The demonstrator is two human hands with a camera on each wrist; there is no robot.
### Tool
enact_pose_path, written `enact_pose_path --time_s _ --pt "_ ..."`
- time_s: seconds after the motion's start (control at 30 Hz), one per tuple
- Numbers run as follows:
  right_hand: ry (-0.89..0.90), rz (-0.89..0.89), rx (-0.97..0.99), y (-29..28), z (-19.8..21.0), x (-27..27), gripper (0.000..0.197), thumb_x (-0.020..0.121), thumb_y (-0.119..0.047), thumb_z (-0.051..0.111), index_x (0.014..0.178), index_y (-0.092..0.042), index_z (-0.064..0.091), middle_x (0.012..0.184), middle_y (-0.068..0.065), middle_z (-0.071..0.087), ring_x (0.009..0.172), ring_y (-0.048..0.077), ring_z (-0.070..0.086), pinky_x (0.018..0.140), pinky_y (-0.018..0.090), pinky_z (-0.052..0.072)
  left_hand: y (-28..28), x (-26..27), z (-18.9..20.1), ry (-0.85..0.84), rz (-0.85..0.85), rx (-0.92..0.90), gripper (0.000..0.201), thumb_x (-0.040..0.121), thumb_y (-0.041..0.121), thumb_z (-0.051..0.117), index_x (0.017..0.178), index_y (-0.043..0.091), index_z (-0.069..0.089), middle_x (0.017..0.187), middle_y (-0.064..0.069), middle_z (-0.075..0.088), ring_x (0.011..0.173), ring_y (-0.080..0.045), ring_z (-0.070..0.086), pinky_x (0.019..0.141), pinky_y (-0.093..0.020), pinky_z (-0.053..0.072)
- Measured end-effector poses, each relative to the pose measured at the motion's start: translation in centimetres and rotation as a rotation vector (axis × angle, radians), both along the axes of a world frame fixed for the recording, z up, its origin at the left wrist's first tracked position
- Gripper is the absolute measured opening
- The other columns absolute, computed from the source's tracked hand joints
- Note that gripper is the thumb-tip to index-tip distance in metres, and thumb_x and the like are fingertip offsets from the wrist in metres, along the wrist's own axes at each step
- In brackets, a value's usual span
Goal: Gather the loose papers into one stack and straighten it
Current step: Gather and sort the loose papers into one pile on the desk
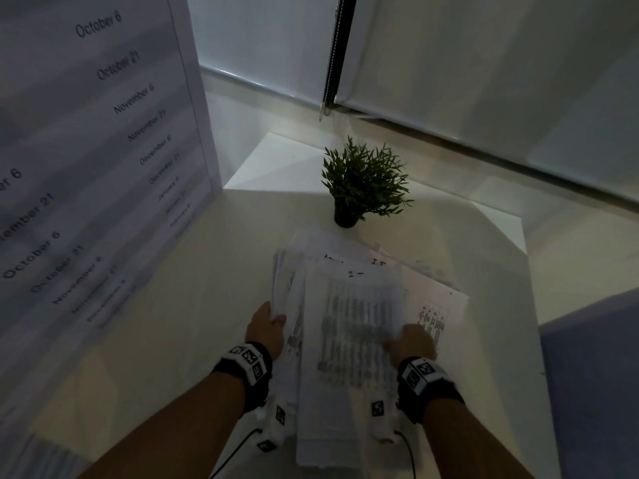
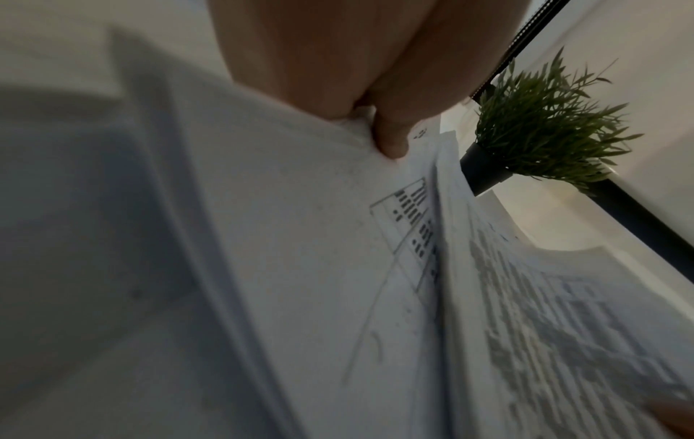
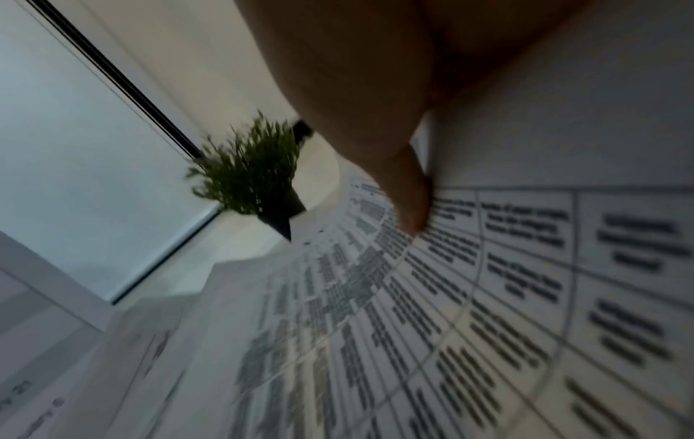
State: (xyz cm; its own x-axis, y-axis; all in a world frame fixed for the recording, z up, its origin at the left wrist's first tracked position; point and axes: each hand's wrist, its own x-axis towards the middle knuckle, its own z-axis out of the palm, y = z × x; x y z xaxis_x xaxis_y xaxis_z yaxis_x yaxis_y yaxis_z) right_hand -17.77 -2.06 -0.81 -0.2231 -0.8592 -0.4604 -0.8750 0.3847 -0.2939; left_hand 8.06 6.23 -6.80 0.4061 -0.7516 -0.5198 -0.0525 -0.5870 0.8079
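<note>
papers (image 1: 349,326) — one uneven pile, its sheets too overlapped to count — sit on the white table (image 1: 193,305) between two hands. left hand (image 1: 268,324) pinches the pile's left edge, thumb on top; right hand (image 1: 413,342) grips its right edge. one potted plant (image 1: 359,181) stands just beyond the pile.

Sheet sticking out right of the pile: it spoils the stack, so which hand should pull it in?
Probably the right hand: it grips the pile beside that sheet; the left hand pinches the opposite edge.
</note>
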Motion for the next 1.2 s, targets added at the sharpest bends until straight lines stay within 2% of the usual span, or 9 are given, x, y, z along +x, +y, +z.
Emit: enact_pose_path --time_s 0.17,0.3,0.37,0.47,0.63,0.73,0.87,1.03,1.2 --pt "-0.121 -0.181 -0.154 -1.6 0.4 -2.5 0.029 0.086 -0.015 0.064 0.06 -0.006 0.054 0.083 0.017 0.066 0.066 0.025 0.058 0.063 0.029 0.046 0.4 0.3 1.0 0.006 -0.11 0.015 0.049 0.096 0.009 0.04 0.145 0.011 0.033 0.141 -0.01 0.046 0.123 -0.027 0.048 0.112 -0.038 0.034" --pt "-0.294 -0.135 -0.114 -1.4 -1.8 0.2 0.037 0.088 -0.015 0.061 0.12 -0.003 0.048 0.11 0.008 0.056 0.102 0.033 0.058 0.087 0.038 0.048 -0.8 0.0 1.7 0.103 -0.076 0.066 0.057 0.087 0.026 0.05 0.139 0.009 0.033 0.136 -0.012 0.048 0.117 -0.028 0.05 0.104 -0.038 0.04" --pt "-0.391 -0.051 -0.079 -0.9 -3.1 2.1 0.044 0.09 -0.018 0.057 0.131 -0.009 0.041 0.125 0.004 0.053 0.11 0.027 0.055 0.094 0.038 0.046 -1.5 -0.4 2.0 0.111 -0.026 0.086 0.062 0.086 0.042 0.055 0.136 0.011 0.035 0.13 -0.008 0.05 0.113 -0.029 0.052 0.096 -0.035 0.044" --pt "-0.443 0.168 -0.045 0.1 -4.1 4.7 0.049 0.092 -0.032 0.054 0.137 -0.014 0.045 0.135 0.008 0.055 0.115 0.025 0.056 0.095 0.027 0.051 -1.7 -0.3 1.8 -0.045 -0.143 0.062 0.049 0.091 0.03 0.056 0.133 0.01 0.04 0.125 -0.011 0.055 0.1 -0.021 0.053 0.085 -0.027 0.044" --pt "-0.055 0.181 -0.06 -1.2 -3.6 0.6 0.106 0.066 -0.079 0.054 0.15 -0.027 0.016 0.155 0.001 0.026 0.138 0.032 0.029 0.112 0.053 0.028 -0.4 2.6 3.4 -0.057 -0.117 -0.117 0.028 0.092 0.01 0.053 0.119 0.017 0.053 0.115 -0.004 0.06 0.105 -0.023 0.057 0.09 -0.03 0.043" --pt "0.151 0.251 0.103 -1.3 -2.5 -2.8 0.119 0.059 -0.075 0.066 0.151 -0.028 0.007 0.157 0.002 0.013 0.142 0.034 0.017 0.111 0.055 0.024 1.1 4.6 4.3 -0.085 -0.021 -0.173 0.04 0.091 0.009 0.057 0.13 0.013 0.05 0.117 0.0 0.057 0.107 -0.018 0.054 0.094 -0.032 0.041" --pt "0.004 0.367 0.064 -0.5 -2.7 -2.6 0.089 0.072 -0.051 0.073 0.142 -0.014 0.033 0.139 0.011 0.045 0.125 0.027 0.048 0.1 0.034 0.044 1.5 5.1 4.1 -0.05 0.013 -0.177 0.039 0.09 0.002 0.057 0.129 0.008 0.052 0.116 -0.005 0.06 0.105 -0.02 0.055 0.09 -0.028 0.04" --pt "-0.032 0.338 -0.015 0.5 -1.7 -2.0 0.014 0.084 -0.029 0.063 0.088 -0.019 0.054 0.083 -0.002 0.06 0.085 0.022 0.061 0.065 0.023 0.047 1.5 4.8 3.9 -0.034 0.015 -0.163 0.032 0.09 0.002 0.058 0.121 0.011 0.055 0.113 -0.006 0.06 0.103 -0.02 0.055 0.087 -0.027 0.04" --pt "0.044 0.182 -0.2 -1.4 3.1 -5.8 0.027 0.082 -0.032 0.066 0.095 -0.009 0.065 0.103 0.019 0.069 0.093 0.035 0.066 0.075 0.034 0.05 1.9 5.2 4.0 -0.062 -0.012 -0.144 0.037 0.091 0.006 0.058 0.128 0.005 0.052 0.116 -0.004 0.058 0.104 -0.018 0.053 0.09 -0.028 0.039"
